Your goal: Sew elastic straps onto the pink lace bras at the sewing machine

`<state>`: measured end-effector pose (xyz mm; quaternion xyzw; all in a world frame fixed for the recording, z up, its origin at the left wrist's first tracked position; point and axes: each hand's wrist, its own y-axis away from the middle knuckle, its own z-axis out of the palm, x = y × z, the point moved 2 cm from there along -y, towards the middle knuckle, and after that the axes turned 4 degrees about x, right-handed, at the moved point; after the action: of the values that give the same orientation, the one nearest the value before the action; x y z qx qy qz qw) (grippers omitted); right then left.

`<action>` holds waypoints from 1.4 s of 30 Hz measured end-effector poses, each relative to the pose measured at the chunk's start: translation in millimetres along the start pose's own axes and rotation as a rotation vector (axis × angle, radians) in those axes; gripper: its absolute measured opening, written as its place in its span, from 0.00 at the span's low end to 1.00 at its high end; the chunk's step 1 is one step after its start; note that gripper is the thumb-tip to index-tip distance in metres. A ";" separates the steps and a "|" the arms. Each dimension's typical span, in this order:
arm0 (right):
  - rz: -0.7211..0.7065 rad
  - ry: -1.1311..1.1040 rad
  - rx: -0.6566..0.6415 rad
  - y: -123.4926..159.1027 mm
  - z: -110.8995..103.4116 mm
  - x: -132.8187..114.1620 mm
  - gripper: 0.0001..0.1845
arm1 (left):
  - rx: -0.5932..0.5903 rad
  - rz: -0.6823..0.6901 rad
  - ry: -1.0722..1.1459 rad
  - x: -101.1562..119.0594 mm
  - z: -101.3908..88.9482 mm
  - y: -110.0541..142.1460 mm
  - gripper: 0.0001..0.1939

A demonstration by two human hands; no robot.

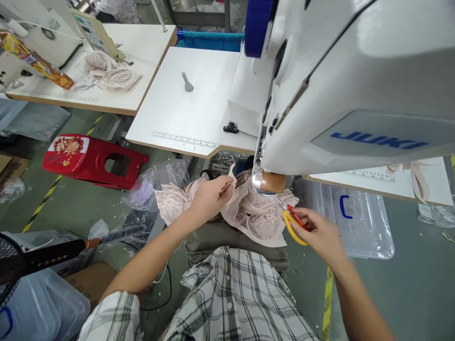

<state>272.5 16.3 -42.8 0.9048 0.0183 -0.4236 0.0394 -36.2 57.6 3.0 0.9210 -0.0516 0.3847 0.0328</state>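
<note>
A pale pink lace bra [261, 222] lies across my lap, under the head of a white JUKI sewing machine [355, 94]. My left hand [212, 196] pinches a narrow edge of the bra between thumb and fingers, left of the needle area. One lace cup [172, 202] shows beyond that wrist. In my right hand [318, 229] are small scissors [293, 227] with yellow and red handles. Their blades point up and left, close to the bra's right edge; whether they touch the cloth I cannot tell.
A white machine table [192, 94] with a printed ruler edge stands ahead. A red plastic stool [92, 158] is at the left, a clear lidded bin [355, 218] at the right. More lace pieces [113, 71] and a snack tube [39, 61] rest on the far-left table.
</note>
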 end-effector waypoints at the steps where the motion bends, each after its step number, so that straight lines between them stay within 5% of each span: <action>1: -0.013 0.065 0.055 -10.6 -11.6 3.6 0.16 | -0.009 0.017 -0.039 -0.1 0.1 -1.0 0.13; 5: 0.063 0.350 0.291 -73.5 -59.1 6.8 0.18 | -0.171 0.013 -0.036 7.3 -1.3 -9.8 0.13; 10: -0.104 0.492 0.226 -119.3 -77.7 -6.6 0.15 | -0.438 0.042 0.047 14.0 -4.8 -20.8 0.11; 13: -0.227 0.282 0.279 -87.8 -53.9 -20.3 0.14 | -0.290 0.160 -0.163 9.8 -1.3 -19.8 0.10; 15: -0.256 0.062 0.065 -54.0 -25.0 -30.0 0.13 | -0.180 0.303 -0.292 11.2 7.7 -14.2 0.10; 18: -0.301 -0.072 -0.235 -11.4 16.1 -45.3 0.19 | -0.221 0.412 -0.300 22.1 28.2 -2.6 0.12; 22: -0.253 -0.241 -0.233 4.0 42.3 -56.9 0.37 | -0.253 0.424 -0.169 52.2 46.3 7.8 0.17; 25: -0.091 -0.504 -0.043 -0.2 41.5 -60.8 0.32 | -0.164 0.362 0.007 77.0 51.5 9.0 0.18; 29: 0.093 -0.588 0.237 -12.5 25.2 -73.4 0.18 | -0.081 0.064 0.304 92.2 56.0 7.1 0.21; 33: 0.126 -0.595 0.255 -41.2 8.0 -88.7 0.13 | 0.039 -0.023 0.264 84.8 48.9 6.7 0.22; 42: -0.003 -0.391 0.096 -101.6 -1.3 -92.8 0.06 | 0.142 0.195 -0.255 66.4 30.8 -3.6 0.24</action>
<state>207.4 117.6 23.6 0.8063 -0.0089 -0.5915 -0.0017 32.3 53.4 28.6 0.9529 -0.1170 0.2690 -0.0767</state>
